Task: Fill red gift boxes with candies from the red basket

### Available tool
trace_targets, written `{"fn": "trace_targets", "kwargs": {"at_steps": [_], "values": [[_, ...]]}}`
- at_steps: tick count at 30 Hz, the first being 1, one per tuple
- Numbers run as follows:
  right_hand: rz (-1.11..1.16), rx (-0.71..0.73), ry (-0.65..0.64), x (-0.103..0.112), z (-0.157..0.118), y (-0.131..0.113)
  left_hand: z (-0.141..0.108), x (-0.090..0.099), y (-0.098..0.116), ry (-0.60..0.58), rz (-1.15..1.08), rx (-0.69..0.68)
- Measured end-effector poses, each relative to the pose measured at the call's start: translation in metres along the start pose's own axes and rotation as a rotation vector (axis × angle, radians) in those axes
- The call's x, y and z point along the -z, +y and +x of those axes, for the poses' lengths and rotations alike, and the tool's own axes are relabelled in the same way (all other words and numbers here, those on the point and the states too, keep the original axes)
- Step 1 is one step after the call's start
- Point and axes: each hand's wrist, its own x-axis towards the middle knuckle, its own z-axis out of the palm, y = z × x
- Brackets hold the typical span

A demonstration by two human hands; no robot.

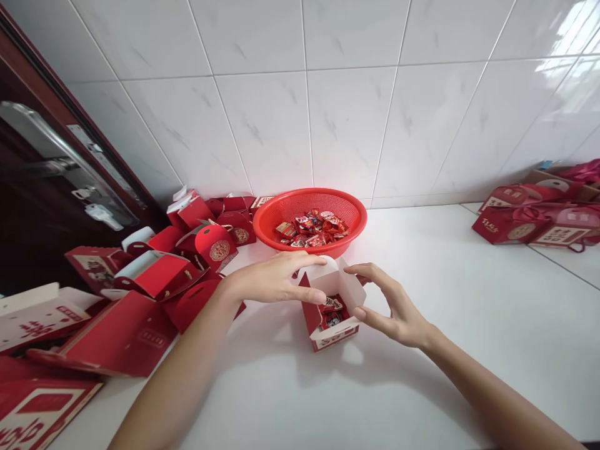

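A small red gift box [334, 342] stands upright on the white counter in front of me, its white-lined flaps raised. Inside it lie several red-wrapped candies [332, 317]. My left hand [276, 278] reaches over the left side of the box, fingers stretched out and thumb apart over the opening. On the other side, my right hand [396, 309] curves around the right flap, thumb near the front flap and index finger by the back one. Its fingers are spread, and it seems to touch the flaps. Some fingertips of both hands are hidden behind the box or the hand itself.
Just behind the box is a red plastic basket [262, 234] with wrapped candies. Many red boxes [162, 275], several with open tops, crowd the left side. Closed gift boxes with ribbons [515, 219] stand at the far right. A tiled wall [351, 125] bounds the back; a dark door [42, 206] is at left.
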Motion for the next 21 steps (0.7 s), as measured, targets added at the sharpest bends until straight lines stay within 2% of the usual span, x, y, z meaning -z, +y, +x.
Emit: {"fn": "trace_targets", "kwargs": {"at_steps": [4,8,12,21], "values": [[0.008,0.009,-0.037,0.002,-0.001,0.0,0.011,-0.014,0.005,0.054,0.101,-0.029],[0.01,-0.011,-0.065,0.001,-0.003,0.001,0.016,-0.02,0.008,0.083,0.118,0.005],[0.027,-0.018,-0.075,0.001,-0.005,0.0,0.015,-0.021,0.012,0.081,0.132,0.042],[-0.058,0.055,-0.209,0.001,-0.003,0.0,0.013,-0.014,0.0,0.022,0.007,-0.042]]}}
